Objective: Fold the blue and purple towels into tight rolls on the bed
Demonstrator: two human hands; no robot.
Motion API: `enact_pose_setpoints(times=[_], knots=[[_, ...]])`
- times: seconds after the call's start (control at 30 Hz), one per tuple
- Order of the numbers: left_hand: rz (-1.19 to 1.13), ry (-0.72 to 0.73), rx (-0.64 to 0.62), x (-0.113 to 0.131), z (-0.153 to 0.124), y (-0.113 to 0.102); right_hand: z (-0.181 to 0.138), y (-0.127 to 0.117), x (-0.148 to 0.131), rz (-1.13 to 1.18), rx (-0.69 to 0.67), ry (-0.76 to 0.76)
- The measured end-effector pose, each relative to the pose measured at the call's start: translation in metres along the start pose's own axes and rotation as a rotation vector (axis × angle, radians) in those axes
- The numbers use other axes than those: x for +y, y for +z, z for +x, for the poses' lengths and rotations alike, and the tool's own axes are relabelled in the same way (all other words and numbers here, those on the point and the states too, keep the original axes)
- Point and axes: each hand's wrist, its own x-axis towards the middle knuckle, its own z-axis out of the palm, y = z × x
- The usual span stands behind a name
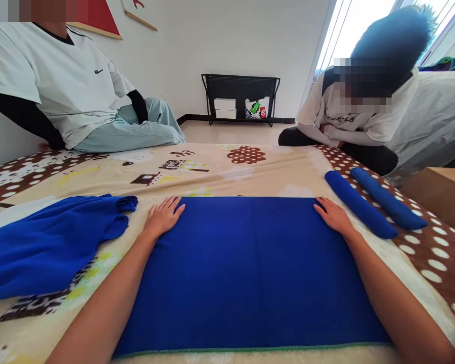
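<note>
A blue towel (250,273) lies spread flat before me on the patterned blanket, with a green edge along its near side. At its far left corner rests my left hand (164,216), palm down, fingers stretched out. My right hand (334,215) lies at the far right corner, its fingers also extended over the edge. Neither hand grips the cloth. Off to the left is a loose, crumpled blue cloth (56,242). Two rolled blue towels, a nearer roll (360,203) and a farther roll (387,198), lie side by side beyond my right hand.
The cream and brown blanket (212,174) covers the surface. One person (79,96) sits at the far left, another person (358,116) at the far right. A black rack (242,86) stands by the back wall. A cardboard box (440,197) is at the right edge.
</note>
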Motion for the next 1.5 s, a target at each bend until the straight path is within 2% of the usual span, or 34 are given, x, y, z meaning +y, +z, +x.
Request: enact_pose_setpoints(times=[0.07, 0.13, 0.23, 0.3, 0.4, 0.53, 0.6, 0.63, 0.7, 0.87, 0.93, 1.0, 1.1, 1.2, 1.27, 1.37, 1.5], knots=[[0.026, -0.036, -0.005, -0.008, -0.001, 0.002, 0.000, 0.002, 0.016, -0.015, -0.005, 0.055], [0.051, -0.054, -0.003, -0.006, -0.002, 0.002, 0.001, 0.003, 0.018, -0.029, -0.004, 0.082], [0.095, -0.084, 0.025, 0.009, -0.003, -0.007, -0.002, -0.002, 0.003, -0.065, 0.039, 0.120], [0.116, -0.079, 0.058, 0.030, -0.003, -0.016, -0.005, -0.008, -0.019, -0.096, 0.094, 0.141], [0.098, 0.054, 0.096, 0.094, -0.006, -0.019, -0.009, -0.006, -0.081, -0.102, 0.143, 0.059], [0.016, 0.287, 0.112, 0.202, -0.023, 0.005, -0.015, 0.022, -0.184, -0.042, 0.102, -0.197], [-0.014, 0.330, 0.114, 0.228, -0.031, 0.017, -0.019, 0.033, -0.205, -0.020, 0.081, -0.257], [-0.024, 0.330, 0.113, 0.227, -0.033, 0.021, -0.020, 0.034, -0.203, -0.014, 0.074, -0.262], [-0.033, 0.283, 0.107, 0.200, -0.034, 0.020, -0.022, 0.028, -0.172, -0.014, 0.066, -0.218], [-0.002, 0.005, 0.103, 0.071, -0.030, -0.009, -0.033, -0.009, -0.043, -0.053, 0.089, 0.049], [0.009, -0.057, 0.111, 0.042, -0.036, -0.018, -0.040, -0.015, -0.015, -0.062, 0.093, 0.104], [0.016, -0.057, 0.125, 0.037, -0.049, -0.021, -0.048, -0.014, -0.010, -0.071, 0.100, 0.120], [0.012, 0.051, 0.119, 0.059, -0.080, -0.020, -0.071, -0.005, -0.030, -0.081, 0.094, 0.056], [-0.005, 0.230, 0.040, 0.083, -0.125, -0.016, -0.113, 0.002, -0.052, -0.076, 0.024, -0.119], [-0.012, 0.289, -0.009, 0.083, -0.162, -0.013, -0.152, 0.003, -0.055, -0.073, -0.012, -0.194], [0.001, 0.175, 0.022, 0.058, -0.221, -0.009, -0.217, 0.001, -0.037, -0.096, 0.046, -0.147], [0.009, -0.154, 0.164, 0.009, -0.288, -0.002, -0.293, 0.003, 0.007, -0.151, 0.215, 0.026]])
